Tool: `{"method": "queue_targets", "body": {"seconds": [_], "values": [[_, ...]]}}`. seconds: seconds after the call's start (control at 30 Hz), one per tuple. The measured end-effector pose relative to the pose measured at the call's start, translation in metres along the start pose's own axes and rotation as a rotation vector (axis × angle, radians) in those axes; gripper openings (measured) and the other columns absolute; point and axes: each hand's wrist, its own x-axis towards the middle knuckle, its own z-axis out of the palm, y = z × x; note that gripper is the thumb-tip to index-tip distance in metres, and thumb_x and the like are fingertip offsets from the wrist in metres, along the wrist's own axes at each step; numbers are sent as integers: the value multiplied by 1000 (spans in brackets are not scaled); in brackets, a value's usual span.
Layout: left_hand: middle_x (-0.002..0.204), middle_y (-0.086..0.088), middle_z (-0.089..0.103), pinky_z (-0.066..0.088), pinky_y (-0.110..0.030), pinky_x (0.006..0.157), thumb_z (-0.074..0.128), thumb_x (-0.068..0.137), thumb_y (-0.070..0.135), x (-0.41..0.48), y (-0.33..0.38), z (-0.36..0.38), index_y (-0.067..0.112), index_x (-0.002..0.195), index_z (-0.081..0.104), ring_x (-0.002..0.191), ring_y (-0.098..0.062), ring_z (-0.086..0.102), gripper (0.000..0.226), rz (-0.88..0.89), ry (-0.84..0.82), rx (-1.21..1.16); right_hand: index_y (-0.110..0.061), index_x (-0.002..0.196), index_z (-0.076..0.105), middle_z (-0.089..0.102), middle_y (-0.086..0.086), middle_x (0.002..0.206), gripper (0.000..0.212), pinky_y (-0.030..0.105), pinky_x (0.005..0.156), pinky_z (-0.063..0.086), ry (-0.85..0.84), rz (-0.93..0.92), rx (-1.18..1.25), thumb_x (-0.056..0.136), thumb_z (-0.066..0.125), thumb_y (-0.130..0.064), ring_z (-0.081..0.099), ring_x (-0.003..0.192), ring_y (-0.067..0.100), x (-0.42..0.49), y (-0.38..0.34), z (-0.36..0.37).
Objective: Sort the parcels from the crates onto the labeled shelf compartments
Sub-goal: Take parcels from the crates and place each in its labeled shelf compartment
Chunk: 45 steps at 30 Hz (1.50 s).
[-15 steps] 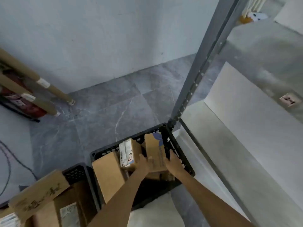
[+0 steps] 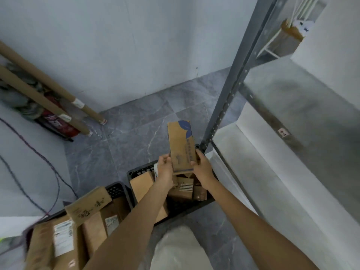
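Both hands hold one long brown parcel (image 2: 181,147) by its lower end, above the right black crate (image 2: 140,170). Left hand (image 2: 165,166) grips its left edge, right hand (image 2: 202,166) its right edge with the thumb on the front face. The parcel stands roughly upright, with a blue leaf print at the top right corner and a column of blue writing down the right side, too blurred to read. In the crate below is a small box with a barcode label (image 2: 185,187). The left crate (image 2: 116,189) holds a flat carton with dark brush-style script (image 2: 87,206) and a box with a white shipping label (image 2: 62,236), text unreadable. Grey shelf post (image 2: 229,94) just right of the parcel; the shelf board (image 2: 292,172) carries a small tag (image 2: 283,132), marks illegible. Red fire extinguisher (image 2: 58,123) and cardboard tubes (image 2: 48,84) at the far left wall.
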Motion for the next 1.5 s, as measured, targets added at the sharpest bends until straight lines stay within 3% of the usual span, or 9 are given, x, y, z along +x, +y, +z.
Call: {"method": "queue_targets", "body": {"seconds": [0.17,0.33,0.53,0.67,0.83,0.97,1.13,1.33,1.5], "values": [[128,-10,58,43,-47,103,45,100,16,-122,150,-14,14,111,56,116,-27,56,16,155,-9,-289,-20,127,50,60,-3,114,51,18,79,47,91,-250,76,82,73,-26,58,104,11,-83,-183,-36],[128,-6,59,46,-12,73,47,96,3,-234,276,-27,16,111,58,91,-2,59,23,437,-130,-399,-17,120,45,53,1,114,76,34,91,50,235,-472,83,61,86,-42,53,110,16,-159,-340,-68],[127,-8,60,50,-22,90,43,94,-5,-341,336,-49,15,115,60,112,-17,59,33,763,-305,-365,-13,134,32,41,7,122,102,32,99,41,471,-628,54,55,87,-48,41,119,20,-245,-426,-91],[121,-10,58,49,-35,98,46,92,-8,-384,347,-77,19,107,64,110,-16,59,36,1055,-388,-206,-17,136,33,47,5,130,93,35,103,44,486,-661,230,63,84,-41,49,121,16,-290,-436,-98],[129,1,55,40,-35,107,64,79,-6,-404,358,-101,19,119,56,120,-7,49,48,1210,-433,-24,-17,128,45,60,7,122,56,43,82,58,359,-622,626,81,74,-23,68,99,20,-341,-426,-110],[147,2,35,34,-31,107,76,77,20,-405,362,-108,26,141,32,134,-12,33,79,1016,-565,79,-17,128,46,61,5,122,49,45,82,58,308,-638,660,84,68,-25,69,99,15,-380,-408,-128],[134,6,54,55,-22,76,76,61,51,-435,338,-96,38,135,35,111,-10,60,86,794,-1016,117,-12,137,41,59,13,130,60,41,83,57,241,-663,682,86,64,-32,61,114,30,-427,-383,-156],[128,7,57,55,-42,87,83,65,28,-475,304,-66,40,138,29,115,-18,60,92,720,-1279,81,-30,145,30,55,-5,137,80,39,100,44,298,-624,437,75,60,-51,55,123,16,-488,-342,-201],[127,7,55,55,-41,88,78,70,9,-499,269,-48,51,129,36,118,-15,56,83,796,-1335,112,-39,147,20,47,-5,144,85,40,97,46,270,-621,448,75,59,-16,51,127,21,-531,-306,-236]]}}
